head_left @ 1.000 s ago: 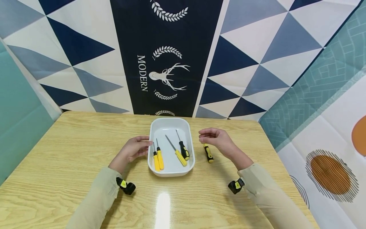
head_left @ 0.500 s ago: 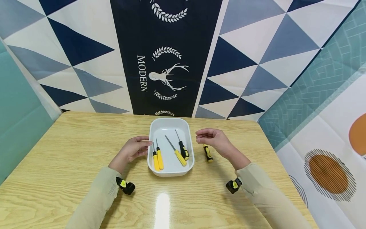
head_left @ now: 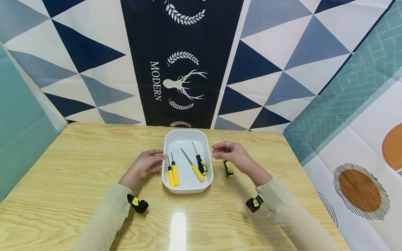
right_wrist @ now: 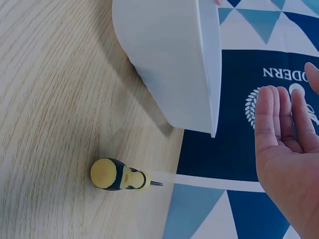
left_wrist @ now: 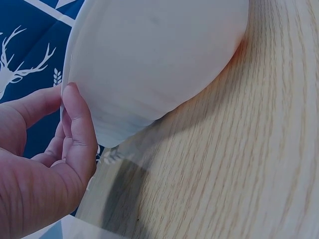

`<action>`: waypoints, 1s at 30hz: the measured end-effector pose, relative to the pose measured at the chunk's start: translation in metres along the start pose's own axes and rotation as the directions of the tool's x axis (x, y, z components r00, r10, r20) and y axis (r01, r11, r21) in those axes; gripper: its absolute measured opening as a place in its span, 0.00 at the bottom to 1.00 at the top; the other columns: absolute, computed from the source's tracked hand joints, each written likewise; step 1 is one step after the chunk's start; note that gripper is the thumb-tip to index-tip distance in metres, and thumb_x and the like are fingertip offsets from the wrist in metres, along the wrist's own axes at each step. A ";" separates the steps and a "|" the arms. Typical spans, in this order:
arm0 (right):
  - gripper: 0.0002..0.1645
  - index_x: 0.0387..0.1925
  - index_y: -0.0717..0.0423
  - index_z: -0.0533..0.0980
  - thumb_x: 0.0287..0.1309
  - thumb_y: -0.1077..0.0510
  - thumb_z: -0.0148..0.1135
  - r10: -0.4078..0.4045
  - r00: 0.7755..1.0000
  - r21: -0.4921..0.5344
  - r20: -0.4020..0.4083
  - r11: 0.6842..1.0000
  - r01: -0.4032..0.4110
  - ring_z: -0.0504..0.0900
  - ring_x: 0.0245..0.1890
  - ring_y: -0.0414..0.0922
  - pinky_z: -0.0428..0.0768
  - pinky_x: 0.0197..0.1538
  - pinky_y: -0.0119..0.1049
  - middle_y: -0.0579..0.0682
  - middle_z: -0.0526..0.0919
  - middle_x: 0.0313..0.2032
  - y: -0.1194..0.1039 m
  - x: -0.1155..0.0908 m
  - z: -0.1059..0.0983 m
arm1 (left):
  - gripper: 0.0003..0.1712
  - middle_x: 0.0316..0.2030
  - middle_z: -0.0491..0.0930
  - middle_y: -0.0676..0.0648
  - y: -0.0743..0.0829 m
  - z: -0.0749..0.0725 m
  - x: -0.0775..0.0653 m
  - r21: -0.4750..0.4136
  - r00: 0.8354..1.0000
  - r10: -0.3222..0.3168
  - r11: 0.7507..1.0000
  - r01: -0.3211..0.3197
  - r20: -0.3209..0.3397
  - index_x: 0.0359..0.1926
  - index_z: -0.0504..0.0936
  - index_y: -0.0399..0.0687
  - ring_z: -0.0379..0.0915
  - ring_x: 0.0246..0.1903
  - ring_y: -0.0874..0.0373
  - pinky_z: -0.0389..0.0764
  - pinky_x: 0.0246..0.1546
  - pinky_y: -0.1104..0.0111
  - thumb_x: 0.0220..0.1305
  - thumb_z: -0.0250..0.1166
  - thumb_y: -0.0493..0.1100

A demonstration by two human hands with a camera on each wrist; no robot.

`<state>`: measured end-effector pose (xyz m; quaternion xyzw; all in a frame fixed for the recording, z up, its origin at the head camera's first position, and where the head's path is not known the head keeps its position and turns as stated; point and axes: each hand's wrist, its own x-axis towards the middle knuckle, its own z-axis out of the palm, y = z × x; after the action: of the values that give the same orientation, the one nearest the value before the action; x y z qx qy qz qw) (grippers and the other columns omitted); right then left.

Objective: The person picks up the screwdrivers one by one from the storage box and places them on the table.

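Note:
A white plastic tub (head_left: pixel 188 191) stands on the table with several screwdrivers inside. Two slim yellow-handled screwdrivers (head_left: pixel 175 175) lie along its left side; a yellow one (head_left: pixel 198 173) and a black-and-yellow one (head_left: pixel 201 166) lie to the right. My left hand (head_left: pixel 145 164) pinches the tub's left rim, thumb over the edge and fingers against the outer wall (left_wrist: pixel 149 59). Just right of the tub hovers my right hand (head_left: pixel 233 153), holding nothing, its fingers extended (right_wrist: pixel 266 117). Below it on the table lies another black-and-yellow screwdriver (right_wrist: pixel 130 178), its shaft partly visible in the right wrist view.
The wooden table (head_left: pixel 94 164) ends at a patterned wall cloth (head_left: pixel 185 83) behind the tub. A teal panel (head_left: pixel 25 125) borders it on the left, and another patterned cloth (head_left: pixel 351 167) on the right. A camera is strapped to each wrist.
My right hand has drifted left toward the tub, uncovering more of the screwdriver on the table. My left hand, the tub and the tools inside stay put.

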<state>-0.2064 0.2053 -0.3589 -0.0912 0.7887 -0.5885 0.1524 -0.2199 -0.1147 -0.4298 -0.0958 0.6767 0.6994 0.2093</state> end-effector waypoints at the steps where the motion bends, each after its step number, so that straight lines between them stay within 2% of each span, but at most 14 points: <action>1: 0.26 0.52 0.67 0.73 0.53 0.60 0.67 0.000 1.000 0.002 0.004 1.000 0.000 0.81 0.38 0.35 0.81 0.45 0.29 0.47 0.83 0.40 0.000 0.000 0.001 | 0.32 0.37 0.79 0.50 0.000 0.000 0.000 0.001 1.000 0.001 1.000 -0.001 0.001 0.64 0.65 0.40 0.76 0.31 0.63 0.82 0.33 0.75 0.61 0.64 0.41; 4: 0.26 0.52 0.68 0.73 0.53 0.60 0.67 -0.001 1.000 -0.001 0.010 1.000 0.001 0.81 0.38 0.35 0.81 0.45 0.29 0.50 0.83 0.42 0.000 0.000 0.002 | 0.32 0.38 0.79 0.49 -0.001 -0.001 0.000 -0.003 1.000 0.004 1.000 -0.004 0.003 0.64 0.65 0.39 0.76 0.32 0.63 0.82 0.34 0.75 0.60 0.64 0.41; 11: 0.25 0.53 0.69 0.73 0.54 0.62 0.66 -0.007 1.000 0.009 0.029 1.000 0.007 0.82 0.38 0.35 0.81 0.46 0.28 0.49 0.83 0.40 0.002 0.002 0.006 | 0.32 0.38 0.79 0.49 -0.001 -0.001 0.001 -0.007 1.000 0.007 1.000 -0.007 0.007 0.64 0.65 0.39 0.77 0.32 0.63 0.82 0.34 0.75 0.60 0.64 0.41; 18: 0.27 0.54 0.71 0.71 0.54 0.62 0.65 -0.007 0.999 0.007 0.039 1.000 0.007 0.82 0.38 0.35 0.81 0.47 0.28 0.63 0.80 0.47 -0.001 0.003 0.010 | 0.32 0.38 0.79 0.49 -0.001 -0.001 0.001 -0.012 1.000 0.007 1.000 -0.007 0.009 0.64 0.65 0.39 0.77 0.33 0.63 0.82 0.34 0.75 0.60 0.64 0.41; 30: 0.24 0.52 0.67 0.73 0.54 0.62 0.65 -0.006 0.999 0.007 0.053 1.000 0.005 0.81 0.39 0.36 0.81 0.47 0.29 0.52 0.83 0.42 -0.003 0.006 0.018 | 0.32 0.38 0.79 0.49 -0.001 0.000 0.000 -0.011 1.000 0.010 1.000 -0.010 0.007 0.64 0.65 0.39 0.77 0.32 0.63 0.82 0.33 0.75 0.61 0.64 0.41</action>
<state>-0.2060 0.1866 -0.3617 -0.1085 0.7822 -0.5888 0.1720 -0.2193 -0.1150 -0.4306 -0.0909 0.6725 0.7045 0.2077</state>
